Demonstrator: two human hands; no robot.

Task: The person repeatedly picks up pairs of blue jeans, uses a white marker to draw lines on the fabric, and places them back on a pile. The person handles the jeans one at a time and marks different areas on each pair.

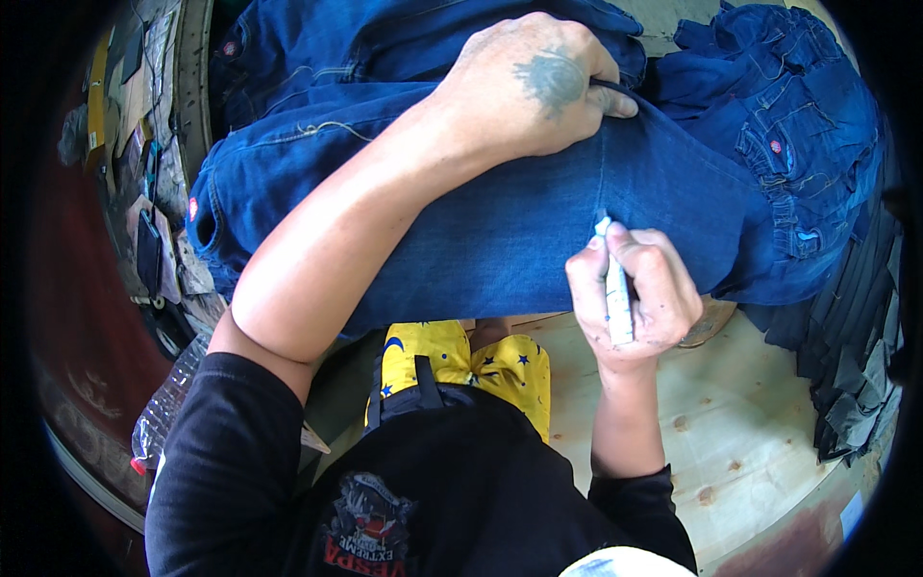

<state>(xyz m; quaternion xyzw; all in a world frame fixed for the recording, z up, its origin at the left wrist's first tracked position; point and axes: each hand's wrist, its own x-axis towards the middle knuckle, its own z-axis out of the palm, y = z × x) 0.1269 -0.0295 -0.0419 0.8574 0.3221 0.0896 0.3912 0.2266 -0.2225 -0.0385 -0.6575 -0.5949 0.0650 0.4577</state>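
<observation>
Dark blue denim trousers (pixel 481 231) lie spread in front of me, with one leg reaching to the right. My left hand (pixel 543 87), with a dark mark on its back, is closed at the upper edge of that leg; its thumb and fingers pinch the cloth there. My right hand (pixel 649 293) grips a white marker pen (pixel 617 298), its tip resting on the denim below my left hand. A faint pale line (pixel 604 159) runs down the cloth between the two hands.
More denim garments (pixel 788 144) with elastic waists are heaped at the right, beside dark folded cloth (pixel 846 346). Farther left stand a cluttered ledge (pixel 144 144) with a dark phone-like object and a clear plastic bottle (pixel 173 404). Pale plywood (pixel 711 433) lies below.
</observation>
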